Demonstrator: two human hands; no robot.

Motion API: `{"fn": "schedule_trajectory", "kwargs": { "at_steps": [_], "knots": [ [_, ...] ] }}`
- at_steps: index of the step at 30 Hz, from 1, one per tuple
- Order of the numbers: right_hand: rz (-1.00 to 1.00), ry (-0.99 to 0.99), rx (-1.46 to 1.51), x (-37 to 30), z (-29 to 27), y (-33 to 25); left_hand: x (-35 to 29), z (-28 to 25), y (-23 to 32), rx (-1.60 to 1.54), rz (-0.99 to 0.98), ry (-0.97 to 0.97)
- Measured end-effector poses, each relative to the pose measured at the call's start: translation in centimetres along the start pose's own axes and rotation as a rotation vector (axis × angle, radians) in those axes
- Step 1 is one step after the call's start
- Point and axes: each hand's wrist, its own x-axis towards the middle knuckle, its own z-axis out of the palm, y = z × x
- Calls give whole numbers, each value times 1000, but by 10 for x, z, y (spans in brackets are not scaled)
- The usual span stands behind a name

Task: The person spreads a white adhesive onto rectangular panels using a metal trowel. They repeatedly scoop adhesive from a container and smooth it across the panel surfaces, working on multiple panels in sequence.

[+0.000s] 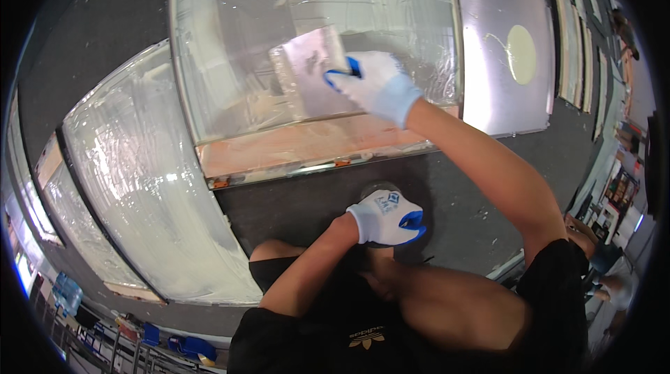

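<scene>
My right hand, in a white glove with blue fingers, grips a wide flat metal spreader. Pale, wet material clings to the spreader's left edge. It is held over a large panel with a glossy, streaky coat; contact between the two cannot be made out. Closer to my body, my left hand, gloved the same way, is closed with its fingers curled. A clear round shape shows partly behind that glove, and whether the fingers hold it is hidden.
An orange-brown strip borders the panel's near side. On the right lies a shiny metal sheet with a pale yellow puddle. White-coated panels lie left on the dark surface. A blue water bottle stands at lower left.
</scene>
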Motion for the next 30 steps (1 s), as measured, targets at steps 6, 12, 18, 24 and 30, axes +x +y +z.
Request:
{"fn": "schedule_trajectory", "kwargs": {
  "at_steps": [6,12,18,24,30],
  "knots": [
    [346,51,-135,-48,-95,76,-3,25,-19,25,196,127],
    [324,221,-70,-77,-145,141,-1,42,-25,199,275,356],
    [322,279,-146,-73,-185,125,3,16,-10,-4,120,-7],
    [244,344,-530,-16,-224,60,0,4,4,86,25,-21],
    [355,391,-676,16,-211,44,-3,0,5,63,24,-46]
  ]
}}
